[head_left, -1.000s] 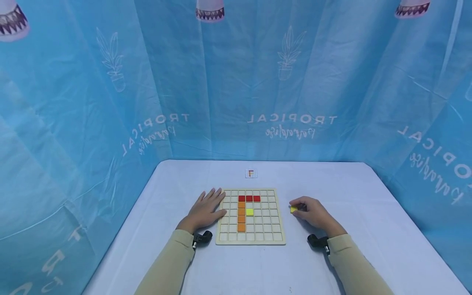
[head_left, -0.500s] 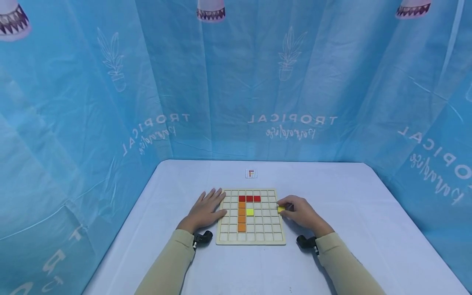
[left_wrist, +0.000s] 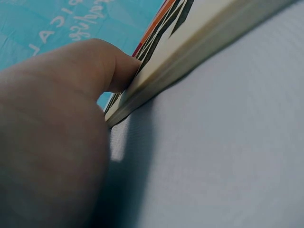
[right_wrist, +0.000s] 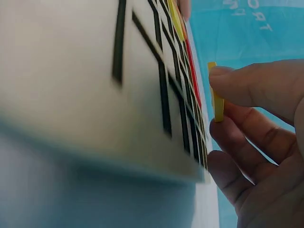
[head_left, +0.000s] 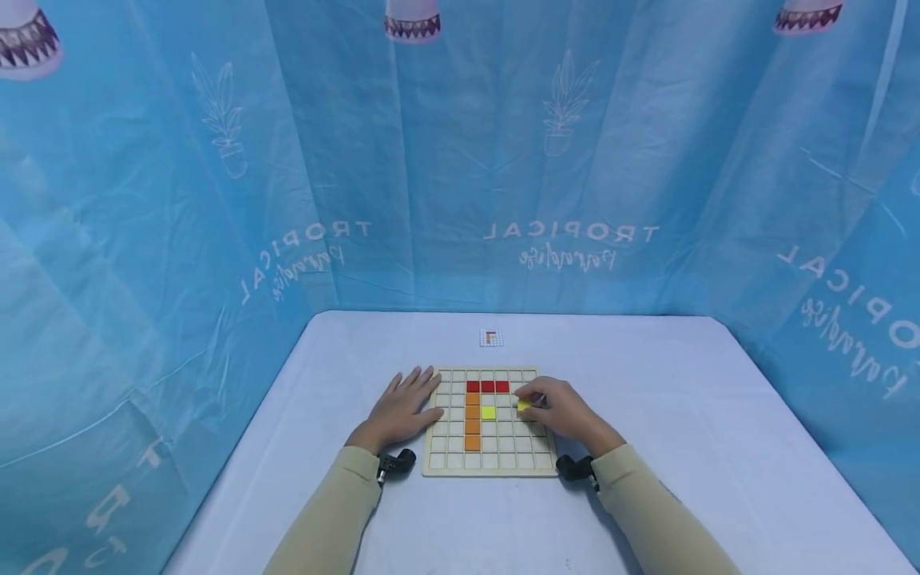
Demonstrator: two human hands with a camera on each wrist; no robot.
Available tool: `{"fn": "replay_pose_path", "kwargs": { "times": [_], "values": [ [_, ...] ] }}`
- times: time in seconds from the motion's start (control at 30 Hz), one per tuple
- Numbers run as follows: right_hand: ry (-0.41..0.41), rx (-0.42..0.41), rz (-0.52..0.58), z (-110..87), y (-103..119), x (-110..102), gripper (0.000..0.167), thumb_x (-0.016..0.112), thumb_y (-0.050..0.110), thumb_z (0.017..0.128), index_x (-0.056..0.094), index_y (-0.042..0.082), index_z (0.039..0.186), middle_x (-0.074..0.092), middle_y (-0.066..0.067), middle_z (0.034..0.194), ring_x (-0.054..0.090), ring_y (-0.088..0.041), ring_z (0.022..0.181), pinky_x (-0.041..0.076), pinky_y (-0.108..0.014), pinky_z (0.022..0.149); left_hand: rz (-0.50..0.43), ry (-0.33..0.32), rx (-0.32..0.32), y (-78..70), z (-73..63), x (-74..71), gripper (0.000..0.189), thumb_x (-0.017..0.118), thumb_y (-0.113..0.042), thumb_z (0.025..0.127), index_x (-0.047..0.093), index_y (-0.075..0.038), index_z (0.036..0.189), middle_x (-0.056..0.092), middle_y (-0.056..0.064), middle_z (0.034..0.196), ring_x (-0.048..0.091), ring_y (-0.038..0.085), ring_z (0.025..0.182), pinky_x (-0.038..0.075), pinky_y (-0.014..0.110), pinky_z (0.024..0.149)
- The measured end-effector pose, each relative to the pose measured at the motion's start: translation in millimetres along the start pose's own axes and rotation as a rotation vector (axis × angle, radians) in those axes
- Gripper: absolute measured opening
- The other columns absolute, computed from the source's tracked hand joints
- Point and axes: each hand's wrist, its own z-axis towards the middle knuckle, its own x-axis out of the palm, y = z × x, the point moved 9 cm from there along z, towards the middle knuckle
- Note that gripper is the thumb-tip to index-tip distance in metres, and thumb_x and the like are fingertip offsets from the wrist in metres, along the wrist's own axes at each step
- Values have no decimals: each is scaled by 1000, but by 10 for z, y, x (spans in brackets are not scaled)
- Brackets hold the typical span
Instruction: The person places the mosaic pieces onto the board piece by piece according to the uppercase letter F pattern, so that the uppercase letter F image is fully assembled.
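Observation:
A pale grid board (head_left: pixel 489 472) lies on the table with red tiles (head_left: pixel 488 386) in a row and orange tiles (head_left: pixel 472 413) in a column below the row's left end. One yellow tile (head_left: pixel 489 413) sits in a cell beside the orange column. My left hand (head_left: pixel 399 413) rests at the board's left edge, fingers straight, thumb on the rim. Over the board's right part, my right hand (head_left: pixel 565 410) pinches another yellow tile (right_wrist: pixel 218 103) between thumb and fingers. In the right wrist view that tile is held just off the board surface.
A small printed card (head_left: pixel 492 338) with a similar grid pattern lies behind the board. The table (head_left: pixel 359 343) has a white cloth. Blue curtains (head_left: pixel 446 160) hang around its back and sides.
My right hand has moved left with the yellow tile, from the table right of the board to over its right columns. The left hand stays where it was.

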Motion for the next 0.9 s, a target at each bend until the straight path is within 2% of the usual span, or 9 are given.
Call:
{"fn": "replay_pose_path", "kwargs": {
  "times": [0.33,0.9],
  "values": [
    [60,-52,11,103,220,194,30,83,8,92,77,9,121,69,6,110,64,-13,97,57,-37,87,-4,11,-2,10,-4,0,78,49,-60,104,35,-17,167,25,2,172,14,28,159,6,52,127],
    [74,-38,-37,159,225,316,27,83,7,93,78,13,119,68,8,111,60,-14,98,56,-38,91,-4,-1,5,-4,-19,-12,77,48,-60,104,35,-16,167,25,2,172,13,27,159,6,51,127]
  ]
}}
